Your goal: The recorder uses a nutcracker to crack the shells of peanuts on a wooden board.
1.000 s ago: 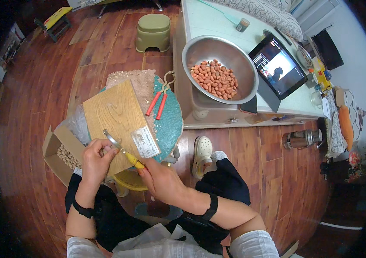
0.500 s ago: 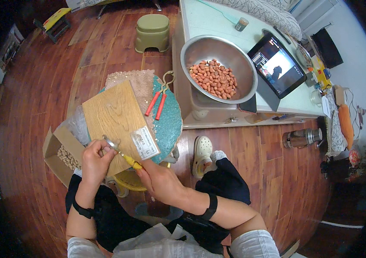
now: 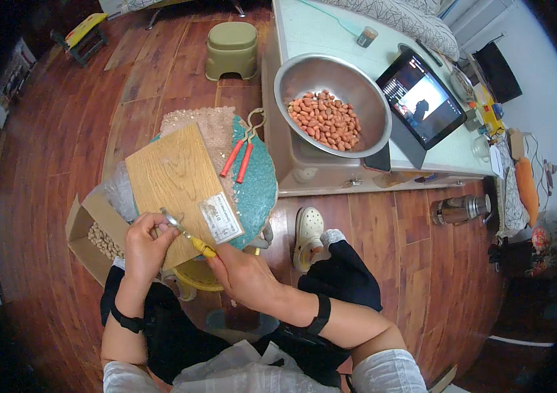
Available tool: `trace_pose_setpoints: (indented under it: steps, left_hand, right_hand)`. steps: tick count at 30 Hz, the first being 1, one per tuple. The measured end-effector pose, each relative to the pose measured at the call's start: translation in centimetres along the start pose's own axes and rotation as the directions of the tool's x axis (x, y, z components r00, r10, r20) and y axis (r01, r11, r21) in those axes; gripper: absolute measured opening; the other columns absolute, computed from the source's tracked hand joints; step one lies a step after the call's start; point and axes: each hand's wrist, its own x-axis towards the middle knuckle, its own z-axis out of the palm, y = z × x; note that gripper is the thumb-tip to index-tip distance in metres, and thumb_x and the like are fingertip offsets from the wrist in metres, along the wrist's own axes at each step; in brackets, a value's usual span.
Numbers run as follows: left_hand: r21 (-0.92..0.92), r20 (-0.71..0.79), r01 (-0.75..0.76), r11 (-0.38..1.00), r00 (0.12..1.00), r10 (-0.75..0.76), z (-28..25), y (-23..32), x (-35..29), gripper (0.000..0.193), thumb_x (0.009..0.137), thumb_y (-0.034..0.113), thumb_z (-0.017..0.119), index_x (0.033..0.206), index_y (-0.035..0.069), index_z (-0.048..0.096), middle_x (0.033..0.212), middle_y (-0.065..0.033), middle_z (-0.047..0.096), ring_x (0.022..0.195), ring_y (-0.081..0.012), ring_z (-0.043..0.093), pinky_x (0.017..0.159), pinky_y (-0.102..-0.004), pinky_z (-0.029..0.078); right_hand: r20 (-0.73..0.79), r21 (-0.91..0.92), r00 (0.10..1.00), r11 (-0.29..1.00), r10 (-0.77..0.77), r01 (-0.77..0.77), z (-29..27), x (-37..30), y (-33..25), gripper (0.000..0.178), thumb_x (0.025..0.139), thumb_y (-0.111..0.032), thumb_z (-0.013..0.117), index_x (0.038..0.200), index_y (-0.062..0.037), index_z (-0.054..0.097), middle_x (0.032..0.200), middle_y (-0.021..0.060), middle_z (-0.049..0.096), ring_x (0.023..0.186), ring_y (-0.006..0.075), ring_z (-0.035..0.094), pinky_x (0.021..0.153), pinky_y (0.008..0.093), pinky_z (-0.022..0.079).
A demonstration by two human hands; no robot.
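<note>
My right hand [image 3: 247,276] is closed around the yellow grips of a metal nutcracker [image 3: 200,245], a plier-like tool with rounded jaws. Those jaws point up and left, over the lower edge of a wooden board [image 3: 168,171]. My left hand [image 3: 142,246] pinches with thumb and fingers right beside the jaws; whatever it holds is hidden by the fingertips. Left of that hand, a cardboard box [image 3: 83,254] contains unshelled peanuts [image 3: 104,243]. A second nutcracker [image 3: 244,160], with red grips, lies beyond the board on a round teal tabletop [image 3: 262,187].
Reddish shelled peanuts [image 3: 331,124] fill the bottom of a steel bowl [image 3: 373,85] on the pale table to the right. Beside it stands a tablet [image 3: 422,101]. A yellow basin [image 3: 198,276] shows below the board, and an olive stool [image 3: 232,52] is farther off.
</note>
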Motion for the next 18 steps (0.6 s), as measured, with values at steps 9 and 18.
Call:
trace_pose_setpoints:
  steps: [9,18]
  left_hand:
    - [0.03,0.009,-0.004,1.0,1.0,0.004,-0.2,-0.5,0.0,0.019,0.066,-0.001,0.074,0.077,-0.002,0.059,0.074,-0.0127,0.058,0.071,-0.0281,0.059,0.066,-0.0345,0.046]
    - [0.075,0.042,0.021,0.997,0.999,-0.024,0.0,0.5,0.1,0.018,0.068,0.002,0.075,0.08,-0.002,0.062,0.074,-0.0116,0.059,0.069,-0.0252,0.059,0.066,-0.0325,0.047]
  right_hand:
    - [-0.066,-0.005,0.996,0.998,-0.06,0.06,0.3,0.0,0.0,0.02,0.092,-0.023,0.056,0.092,-0.0029,0.052,0.073,0.0198,0.059,0.06,0.0412,0.06,0.051,0.0504,0.047]
    - [-0.112,-0.048,0.986,0.991,-0.126,0.121,-0.2,-0.3,0.4,0.02,0.092,-0.023,0.056,0.088,-0.0038,0.052,0.072,0.0177,0.059,0.059,0.0371,0.061,0.048,0.0477,0.048]
